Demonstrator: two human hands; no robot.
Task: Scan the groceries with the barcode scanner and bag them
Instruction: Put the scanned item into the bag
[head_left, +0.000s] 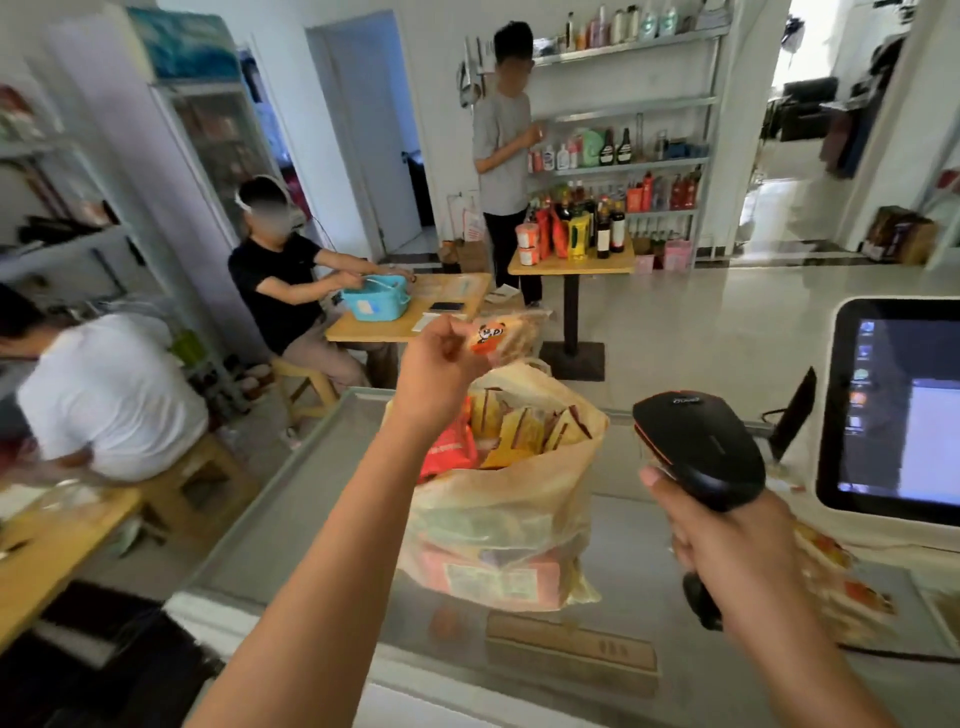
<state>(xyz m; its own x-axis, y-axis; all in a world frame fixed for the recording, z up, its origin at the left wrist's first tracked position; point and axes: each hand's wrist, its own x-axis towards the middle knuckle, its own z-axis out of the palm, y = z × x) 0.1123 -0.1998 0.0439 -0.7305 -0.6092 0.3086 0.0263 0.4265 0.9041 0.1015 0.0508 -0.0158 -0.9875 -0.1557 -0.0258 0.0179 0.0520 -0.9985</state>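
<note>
My left hand (436, 364) is raised above the bag and pinches a snack packet (506, 335) with a panda face and orange print. Below it stands a translucent yellowish plastic bag (498, 514) on the glass counter (291, 519), filled with several red and yellow packets. My right hand (727, 540) grips the handle of a black barcode scanner (698, 447), whose head points left toward the bag and packet. More snack packets (841, 587) lie on the counter to the right of my right hand.
A white checkout screen (893, 415) stands at the right edge of the counter. Beyond the counter, two people sit at wooden tables on the left, and a third stands by a shelf of bottles. A small table (571, 260) holds bottles.
</note>
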